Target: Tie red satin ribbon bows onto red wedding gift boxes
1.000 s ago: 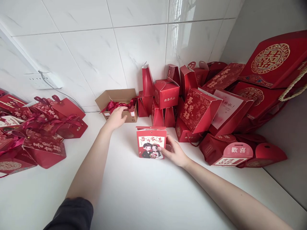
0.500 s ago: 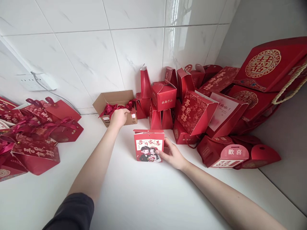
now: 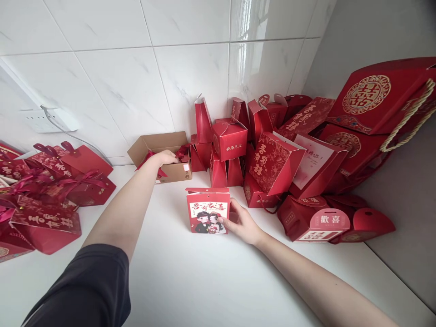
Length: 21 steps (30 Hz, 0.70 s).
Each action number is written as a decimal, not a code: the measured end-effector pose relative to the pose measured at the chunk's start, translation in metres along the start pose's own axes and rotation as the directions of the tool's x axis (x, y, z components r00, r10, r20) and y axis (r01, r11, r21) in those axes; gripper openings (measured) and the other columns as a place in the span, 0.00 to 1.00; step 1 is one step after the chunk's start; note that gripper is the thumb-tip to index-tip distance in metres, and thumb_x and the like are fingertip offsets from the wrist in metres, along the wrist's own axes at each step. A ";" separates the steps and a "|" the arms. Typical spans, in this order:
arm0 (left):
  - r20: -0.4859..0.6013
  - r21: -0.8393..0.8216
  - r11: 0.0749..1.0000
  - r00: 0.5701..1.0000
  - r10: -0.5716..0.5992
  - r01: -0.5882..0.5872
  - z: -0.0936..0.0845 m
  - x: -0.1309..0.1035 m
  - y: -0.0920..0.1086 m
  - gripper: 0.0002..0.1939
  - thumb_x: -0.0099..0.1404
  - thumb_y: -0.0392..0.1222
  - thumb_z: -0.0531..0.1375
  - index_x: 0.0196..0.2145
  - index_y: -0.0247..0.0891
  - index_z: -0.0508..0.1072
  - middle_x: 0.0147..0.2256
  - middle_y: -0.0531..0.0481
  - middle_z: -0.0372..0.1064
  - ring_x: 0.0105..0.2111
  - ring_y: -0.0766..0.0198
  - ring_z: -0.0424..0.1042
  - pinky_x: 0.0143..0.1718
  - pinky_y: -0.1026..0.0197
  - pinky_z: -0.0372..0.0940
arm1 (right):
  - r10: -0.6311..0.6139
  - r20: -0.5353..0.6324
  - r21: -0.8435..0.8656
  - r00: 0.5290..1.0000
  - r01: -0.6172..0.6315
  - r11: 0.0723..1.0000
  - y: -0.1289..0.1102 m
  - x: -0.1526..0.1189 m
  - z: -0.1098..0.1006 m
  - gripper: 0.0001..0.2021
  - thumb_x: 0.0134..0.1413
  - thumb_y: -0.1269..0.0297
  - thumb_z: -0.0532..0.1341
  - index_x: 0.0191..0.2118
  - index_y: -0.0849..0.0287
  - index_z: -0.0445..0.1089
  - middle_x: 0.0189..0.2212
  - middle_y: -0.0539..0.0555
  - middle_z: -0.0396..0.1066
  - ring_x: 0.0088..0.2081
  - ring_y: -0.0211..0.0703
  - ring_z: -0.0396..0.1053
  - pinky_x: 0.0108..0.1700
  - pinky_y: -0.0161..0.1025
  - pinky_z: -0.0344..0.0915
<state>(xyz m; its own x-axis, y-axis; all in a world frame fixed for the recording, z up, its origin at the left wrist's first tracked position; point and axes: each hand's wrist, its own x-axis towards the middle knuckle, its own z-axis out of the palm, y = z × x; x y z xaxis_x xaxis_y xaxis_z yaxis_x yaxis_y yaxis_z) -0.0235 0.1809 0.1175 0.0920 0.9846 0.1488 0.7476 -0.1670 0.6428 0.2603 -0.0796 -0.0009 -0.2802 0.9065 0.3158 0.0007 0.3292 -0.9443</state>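
Plainly, the right hand (image 3: 242,223) has a light pinch on the red box (image 3: 206,217) at centre frame: the thumb lies on its printed front, while the other fingers are mostly hidden behind its right edge. The left hand (image 3: 166,157), up and left of centre, bends down into the cardboard carton (image 3: 173,175); its fingertips are lost behind the carton's front wall, so how far apart they are, or whether they have hold of any of the dark red ribbon (image 3: 184,151) there, I cannot tell.

The held box stands upright on the white tabletop (image 3: 190,286). It looks folded into shape, but its top edges sit slightly apart and no bow shows on it, so I would call it unfinished.

Farther out, at the left edge, sits a cluster of red boxes (image 3: 97,190), several with ribbon bows (image 3: 89,179); those seem done. From centre to far right rises the larger pile (image 3: 277,165), where I see no such bows; that side seems undecorated.
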 end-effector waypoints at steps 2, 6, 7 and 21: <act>0.012 -0.031 0.998 0.998 -0.056 0.056 -0.012 -0.002 0.003 0.13 0.48 0.50 0.69 0.22 0.37 0.77 0.22 0.44 0.74 0.19 0.62 0.67 0.22 0.60 0.61 | 0.006 0.006 0.010 1.000 -0.006 1.000 0.001 0.000 0.000 0.21 0.57 0.55 0.64 0.54 0.54 0.62 0.50 0.56 0.73 0.52 0.49 0.71 0.53 0.46 0.69; -0.031 -0.119 0.991 0.997 -0.073 0.068 -0.038 -0.009 0.013 0.20 0.58 0.56 0.62 0.32 0.33 0.80 0.35 0.38 0.78 0.21 0.67 0.67 0.23 0.63 0.60 | 0.010 0.008 0.023 1.000 -0.010 1.000 0.002 0.000 0.000 0.21 0.57 0.55 0.64 0.53 0.54 0.63 0.50 0.56 0.72 0.51 0.49 0.71 0.52 0.46 0.69; -0.043 -0.137 0.988 0.996 -0.073 0.067 -0.042 -0.011 0.016 0.22 0.60 0.57 0.61 0.34 0.32 0.80 0.38 0.37 0.78 0.22 0.68 0.67 0.23 0.64 0.60 | 0.006 0.005 0.019 1.000 -0.006 1.000 0.002 0.001 0.000 0.21 0.57 0.55 0.64 0.53 0.54 0.63 0.50 0.56 0.72 0.51 0.49 0.71 0.52 0.46 0.69; -0.021 -0.290 0.956 0.999 0.039 -0.043 -0.035 -0.063 0.051 0.22 0.65 0.56 0.58 0.40 0.34 0.79 0.33 0.40 0.78 0.20 0.69 0.64 0.22 0.65 0.58 | -0.009 0.010 -0.026 1.000 0.009 1.000 -0.001 -0.001 -0.001 0.21 0.57 0.53 0.63 0.53 0.55 0.63 0.50 0.57 0.72 0.49 0.48 0.72 0.53 0.47 0.68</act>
<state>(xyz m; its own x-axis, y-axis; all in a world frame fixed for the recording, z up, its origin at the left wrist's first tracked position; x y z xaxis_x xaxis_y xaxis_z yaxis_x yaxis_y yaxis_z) -0.0142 0.1088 0.1669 0.1069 0.9760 0.1896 0.5197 -0.2174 0.8262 0.2615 -0.0809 -0.0003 -0.2894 0.9009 0.3236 0.0229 0.3445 -0.9385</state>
